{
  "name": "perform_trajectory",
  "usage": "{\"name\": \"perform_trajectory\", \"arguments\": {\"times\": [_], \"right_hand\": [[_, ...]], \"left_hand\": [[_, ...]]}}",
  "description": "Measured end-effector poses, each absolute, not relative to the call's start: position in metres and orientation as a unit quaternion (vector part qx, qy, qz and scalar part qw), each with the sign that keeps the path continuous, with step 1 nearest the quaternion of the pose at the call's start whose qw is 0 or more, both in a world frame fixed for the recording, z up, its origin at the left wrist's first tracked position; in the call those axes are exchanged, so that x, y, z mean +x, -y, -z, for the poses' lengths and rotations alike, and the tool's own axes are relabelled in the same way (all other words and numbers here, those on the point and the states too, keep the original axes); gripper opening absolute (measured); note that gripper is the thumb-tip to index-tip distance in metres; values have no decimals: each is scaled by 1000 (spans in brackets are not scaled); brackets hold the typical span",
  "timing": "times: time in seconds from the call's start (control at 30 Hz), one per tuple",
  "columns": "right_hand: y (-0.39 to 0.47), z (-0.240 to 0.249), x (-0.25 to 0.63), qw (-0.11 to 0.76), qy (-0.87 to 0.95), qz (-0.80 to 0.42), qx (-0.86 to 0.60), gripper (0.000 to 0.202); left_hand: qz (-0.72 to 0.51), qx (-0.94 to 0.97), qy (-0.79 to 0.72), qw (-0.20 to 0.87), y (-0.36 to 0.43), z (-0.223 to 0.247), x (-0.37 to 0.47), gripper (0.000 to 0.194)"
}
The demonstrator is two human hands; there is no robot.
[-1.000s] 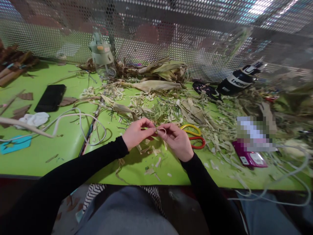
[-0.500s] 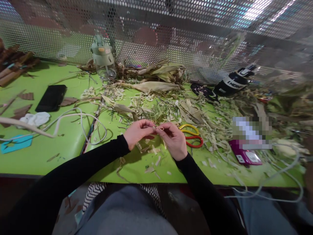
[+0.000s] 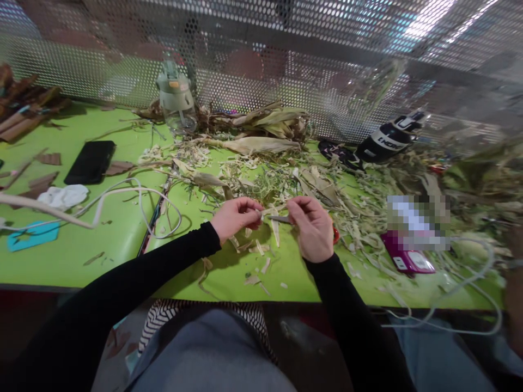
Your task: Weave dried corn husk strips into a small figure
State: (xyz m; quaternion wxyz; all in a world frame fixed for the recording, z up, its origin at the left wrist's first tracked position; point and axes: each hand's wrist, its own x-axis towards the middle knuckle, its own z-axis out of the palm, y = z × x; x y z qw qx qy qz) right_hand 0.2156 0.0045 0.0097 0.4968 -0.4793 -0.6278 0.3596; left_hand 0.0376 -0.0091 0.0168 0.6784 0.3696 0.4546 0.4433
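My left hand [image 3: 238, 219] is closed, thumb and forefinger pinching a small pale bit of what looks like corn-husk strip [image 3: 273, 210]. From there the strip runs right toward the fingertips of my right hand [image 3: 314, 227], which are pinched at its far end. Under my right hand lie scissors [image 3: 281, 219]; their blades point left toward my left fingertips, and part of a red handle shows past the palm. Whether the palm touches the scissors is hidden. Pale husk scraps [image 3: 259, 247] are scattered on the green tabletop [image 3: 241, 283] below both hands.
Dried corn husks [image 3: 261, 144] and shreds cover the back. A clear bottle [image 3: 176, 103], black bottle [image 3: 388, 139] and perforated metal screen [image 3: 245, 60] stand behind. Left are a phone [image 3: 90, 162], white cable [image 3: 141, 209] and blue tag [image 3: 32, 236]; right, a magenta packet [image 3: 408, 258].
My right hand has moved right, away from my left. The small loop between the fingertips is no longer seen; a strip now spans the gap, and the scissor blades show.
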Motion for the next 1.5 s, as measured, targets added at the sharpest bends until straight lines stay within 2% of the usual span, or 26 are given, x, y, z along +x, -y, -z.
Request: {"name": "perform_trajectory", "arguments": {"times": [0.07, 0.13, 0.2, 0.3, 0.57, 0.77, 0.9, 1.07, 1.2, 1.5], "right_hand": [[-12, -11, 233, 461, 651, -339, -499, 26], [-19, -11, 254, 397, 704, -246, -536, 28], [-23, -11, 274, 272, 774, -150, -552, 21], [-23, -10, 299, 151, 821, -127, -535, 20], [-33, -12, 325, 47, 851, -50, -521, 36], [-46, -24, 312, -84, 865, -15, -494, 24], [-43, -30, 306, -95, 865, -25, -492, 28], [-30, -46, 315, -1, 841, -69, -537, 27], [-15, -55, 308, -27, 824, -156, -544, 41], [-4, -50, 276, -12, 853, -122, -508, 38]], "left_hand": [[-439, 342, -453, 696, 8, -17, 36, 8], [-441, 326, -447, 707, 7, -16, 35, 8], [-445, 324, -440, 709, 7, -17, 33, 8], [-451, 336, -438, 701, 6, -18, 31, 9], [-471, 361, -439, 675, 5, -14, 28, 17], [-472, 374, -429, 674, 6, -11, 29, 19], [-477, 375, -432, 667, 6, -12, 29, 18], [-518, 354, -426, 652, 2, -11, 30, 19], [-550, 330, -419, 643, 0, -10, 30, 21], [-548, 314, -416, 654, 4, -11, 36, 25]]}}
